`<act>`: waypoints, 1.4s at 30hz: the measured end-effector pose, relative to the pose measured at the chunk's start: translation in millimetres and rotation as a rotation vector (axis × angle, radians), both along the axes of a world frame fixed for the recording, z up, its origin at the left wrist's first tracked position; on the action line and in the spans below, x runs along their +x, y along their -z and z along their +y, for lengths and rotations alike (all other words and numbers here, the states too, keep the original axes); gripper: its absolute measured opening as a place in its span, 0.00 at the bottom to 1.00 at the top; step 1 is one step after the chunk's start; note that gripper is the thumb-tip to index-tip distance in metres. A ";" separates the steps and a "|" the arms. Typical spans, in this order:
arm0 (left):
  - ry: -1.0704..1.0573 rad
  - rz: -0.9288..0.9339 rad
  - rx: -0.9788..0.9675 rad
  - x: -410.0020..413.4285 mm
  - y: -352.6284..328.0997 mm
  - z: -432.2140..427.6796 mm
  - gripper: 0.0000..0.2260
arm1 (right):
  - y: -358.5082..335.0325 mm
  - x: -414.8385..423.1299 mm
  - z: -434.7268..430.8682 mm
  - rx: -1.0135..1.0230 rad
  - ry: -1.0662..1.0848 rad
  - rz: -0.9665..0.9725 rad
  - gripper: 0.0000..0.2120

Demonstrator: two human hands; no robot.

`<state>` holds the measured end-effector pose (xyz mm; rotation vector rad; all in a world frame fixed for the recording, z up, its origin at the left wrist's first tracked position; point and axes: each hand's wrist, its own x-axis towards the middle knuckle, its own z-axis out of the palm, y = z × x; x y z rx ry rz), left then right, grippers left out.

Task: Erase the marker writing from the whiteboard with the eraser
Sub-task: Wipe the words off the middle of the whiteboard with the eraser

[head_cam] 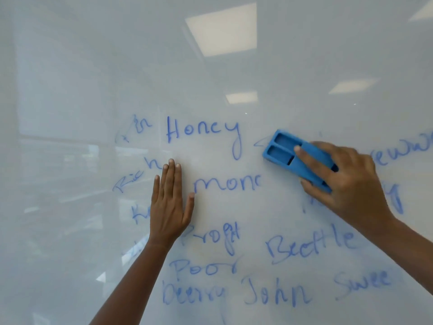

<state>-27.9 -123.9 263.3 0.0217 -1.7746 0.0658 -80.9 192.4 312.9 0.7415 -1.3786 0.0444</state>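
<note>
A glossy whiteboard (70,102) fills the view, covered in its lower half with blue marker writing (202,131): "Honey", "mone", "Profit", "Poor", "Beetle", "John", "Swee" and smudged words. My right hand (346,181) grips a blue eraser (284,148) and holds it flat against the board, just right of "Honey". A wiped, smeared patch lies around and below the eraser. My left hand (168,202) rests flat on the board with straight fingers, left of "mone", covering part of some words.
Ceiling light panels reflect in the board's upper half (222,31). The top and left of the board carry no writing. More blue words run off the right edge (407,148).
</note>
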 end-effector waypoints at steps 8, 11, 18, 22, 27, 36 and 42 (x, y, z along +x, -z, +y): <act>0.039 0.038 0.062 -11.2 -1.5 -0.9 0.27 | 58.3 3.2 -20.6 0.381 0.014 0.080 0.20; 0.038 0.055 0.036 -12.4 -4.2 -1.2 0.27 | 26.8 -0.8 -11.4 0.237 0.019 0.091 0.21; 0.109 0.078 -0.007 -21.0 -17.9 15.1 0.26 | 18.9 1.4 -40.9 -0.020 -0.063 -0.022 0.23; 0.127 0.079 -0.017 -22.4 -16.5 13.1 0.25 | 64.2 7.5 -43.3 0.441 -0.020 0.087 0.20; 0.126 0.085 -0.015 -24.5 -16.3 11.8 0.25 | -28.7 2.7 -25.0 0.051 0.007 0.051 0.22; 0.130 0.078 -0.011 -22.3 -15.8 12.6 0.25 | 72.9 8.2 -44.3 0.450 -0.027 0.067 0.15; 0.132 0.079 -0.012 -22.8 -15.7 12.9 0.24 | -2.2 -4.2 -8.1 0.222 0.002 0.140 0.17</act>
